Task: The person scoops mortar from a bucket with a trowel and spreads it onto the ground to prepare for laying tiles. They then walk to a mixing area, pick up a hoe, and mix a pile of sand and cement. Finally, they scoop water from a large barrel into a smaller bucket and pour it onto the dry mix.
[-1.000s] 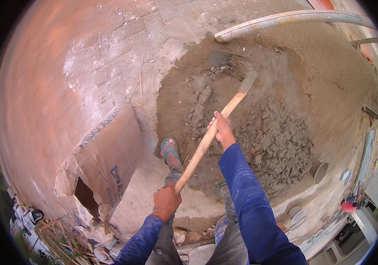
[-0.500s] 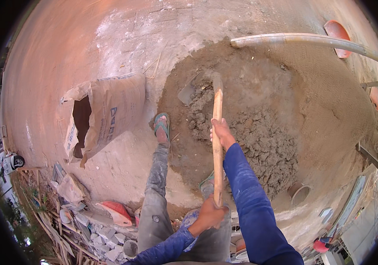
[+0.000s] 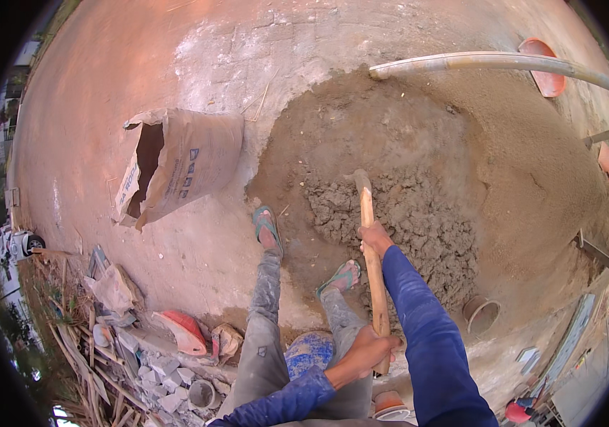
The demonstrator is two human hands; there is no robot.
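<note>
Both my hands grip the wooden handle of a hoe [image 3: 371, 267]. My right hand [image 3: 376, 238] is wrapped round it higher up, nearer the hoe's head. Low on the handle, close to my legs, my left hand [image 3: 367, 352] is closed round its end. The hoe's head meets a lumpy heap of wet grey mortar [image 3: 418, 220], and its blade is hidden there. A smooth wet patch of ground surrounds the lumps. My sandalled feet stand at the near left edge of the mortar.
An opened paper cement sack [image 3: 201, 156] stands to the left. A sand pile [image 3: 539, 156] rises on the right, with a long pole [image 3: 496, 62] across its far side. A small bucket [image 3: 481, 313] lies near right. Rubble [image 3: 166, 381] and a red basin [image 3: 182, 331] are near left.
The hoe has come back toward me and to the right, its blade moving from the mortar's left edge into the lumps. Both hands have shifted right and nearer with it.
</note>
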